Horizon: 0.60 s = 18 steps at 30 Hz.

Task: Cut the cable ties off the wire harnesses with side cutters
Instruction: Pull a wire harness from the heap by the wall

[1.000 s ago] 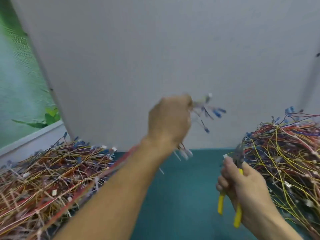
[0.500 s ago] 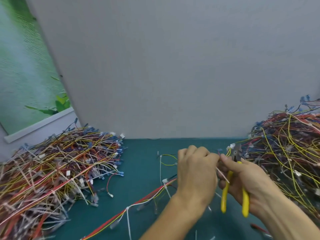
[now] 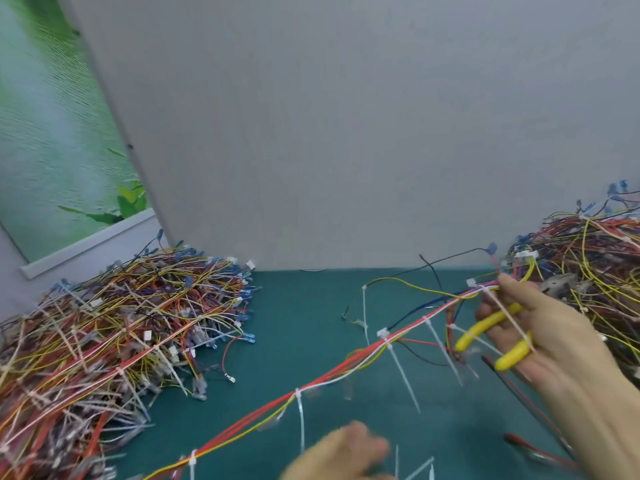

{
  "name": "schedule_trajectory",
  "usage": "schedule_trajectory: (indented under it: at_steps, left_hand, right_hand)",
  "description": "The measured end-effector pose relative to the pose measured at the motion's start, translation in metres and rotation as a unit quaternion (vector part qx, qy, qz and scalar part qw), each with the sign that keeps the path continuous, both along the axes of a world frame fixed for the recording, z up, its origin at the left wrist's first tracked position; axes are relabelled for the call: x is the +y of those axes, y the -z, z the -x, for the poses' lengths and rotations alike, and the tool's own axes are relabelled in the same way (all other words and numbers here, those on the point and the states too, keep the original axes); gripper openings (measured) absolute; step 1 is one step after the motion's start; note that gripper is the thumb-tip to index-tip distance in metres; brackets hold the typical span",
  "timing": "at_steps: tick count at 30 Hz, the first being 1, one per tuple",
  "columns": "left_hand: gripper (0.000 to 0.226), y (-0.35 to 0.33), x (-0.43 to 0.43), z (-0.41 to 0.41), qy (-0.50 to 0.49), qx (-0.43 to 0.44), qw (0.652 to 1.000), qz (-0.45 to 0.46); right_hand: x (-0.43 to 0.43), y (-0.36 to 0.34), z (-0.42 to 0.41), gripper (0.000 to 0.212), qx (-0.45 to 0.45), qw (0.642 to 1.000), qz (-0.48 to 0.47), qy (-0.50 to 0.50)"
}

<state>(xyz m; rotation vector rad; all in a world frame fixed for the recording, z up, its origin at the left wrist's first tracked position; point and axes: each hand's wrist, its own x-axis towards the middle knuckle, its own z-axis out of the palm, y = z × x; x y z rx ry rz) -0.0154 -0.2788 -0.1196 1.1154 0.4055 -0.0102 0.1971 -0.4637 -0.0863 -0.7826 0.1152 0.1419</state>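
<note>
A long wire harness (image 3: 346,367) of red, white and yellow wires stretches across the green mat from bottom left to upper right, with several white cable ties (image 3: 299,412) hanging off it. My right hand (image 3: 540,341) holds the yellow-handled side cutters (image 3: 491,329) and pinches the harness's far end between thumb and fingers. Low at the bottom edge, my left hand (image 3: 346,455) is blurred; what it holds is unclear.
A big pile of wire harnesses (image 3: 114,327) lies at the left, another pile (image 3: 595,265) at the right. A grey wall (image 3: 346,133) stands behind the green mat (image 3: 304,323). Loose cut ties (image 3: 420,471) lie near the front edge.
The harness now lies drawn out across the mat. My right hand has risen to the right with the cutters and the harness end, while my left hand dropped to the bottom edge.
</note>
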Motion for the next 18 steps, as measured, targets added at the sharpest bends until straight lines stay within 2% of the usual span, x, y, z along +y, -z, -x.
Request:
schedule_trajectory:
  at_steps: [1, 2, 3, 4, 5, 7, 8, 10, 12, 14, 16, 17, 18]
  left_hand:
    - [0.05, -0.003, 0.005, -0.007, -0.039, 0.043, 0.996, 0.066]
    - [0.055, -0.004, 0.023, -0.013, -0.072, 0.015, 0.985, 0.158]
    - [0.053, -0.007, 0.036, -0.024, -0.126, -0.026, 0.975, 0.18]
    - [0.047, -0.009, 0.043, -0.029, -0.218, -0.062, 0.961, 0.158]
    - [0.043, -0.008, 0.045, -0.031, -0.267, -0.106, 0.95, 0.123]
    - [0.04, -0.026, 0.056, -0.039, -0.295, -0.218, 0.93, 0.014]
    - [0.037, -0.039, 0.058, -0.045, -0.285, -0.272, 0.917, -0.059]
    - [0.032, -0.064, 0.06, -0.059, -0.274, -0.345, 0.862, -0.251]
    - [0.027, -0.072, 0.059, -0.082, -0.263, -0.304, 0.82, -0.407]
    - [0.03, -0.073, 0.05, -0.106, -0.172, -0.203, 0.834, -0.483]
    - [0.032, -0.067, 0.038, -0.125, -0.026, -0.135, 0.835, -0.533]
    - [0.032, -0.063, 0.034, -0.131, 0.033, -0.108, 0.813, -0.572]
    - [0.031, -0.06, 0.029, -0.135, 0.084, -0.088, 0.775, -0.62]
  right_hand:
    - [-0.002, -0.002, 0.0, 0.025, -0.002, 1.0, 0.0, 0.008]
    - [-0.004, -0.002, 0.0, 0.027, -0.004, 1.0, 0.0, 0.019]
    - [-0.005, -0.002, 0.0, 0.029, -0.004, 1.0, 0.002, 0.028]
    - [-0.004, -0.001, 0.0, 0.032, -0.004, 0.999, 0.007, 0.035]
    - [-0.003, 0.0, 0.0, 0.034, -0.005, 0.999, 0.014, 0.038]
    - [0.001, 0.004, 0.001, 0.034, -0.01, 0.998, 0.037, 0.042]
    - [0.003, 0.005, 0.002, 0.034, -0.015, 0.998, 0.05, 0.045]
    - [0.005, 0.005, 0.004, 0.034, -0.03, 0.996, 0.074, 0.051]
    - [0.005, 0.004, 0.004, 0.035, -0.043, 0.993, 0.093, 0.059]
    - [0.005, 0.003, 0.008, 0.035, -0.058, 0.988, 0.126, 0.064]
    - [0.005, 0.0, 0.009, 0.034, -0.073, 0.981, 0.158, 0.082]
    - [0.005, 0.0, 0.01, 0.034, -0.08, 0.978, 0.172, 0.09]
    - [0.005, -0.002, 0.011, 0.034, -0.086, 0.975, 0.182, 0.094]
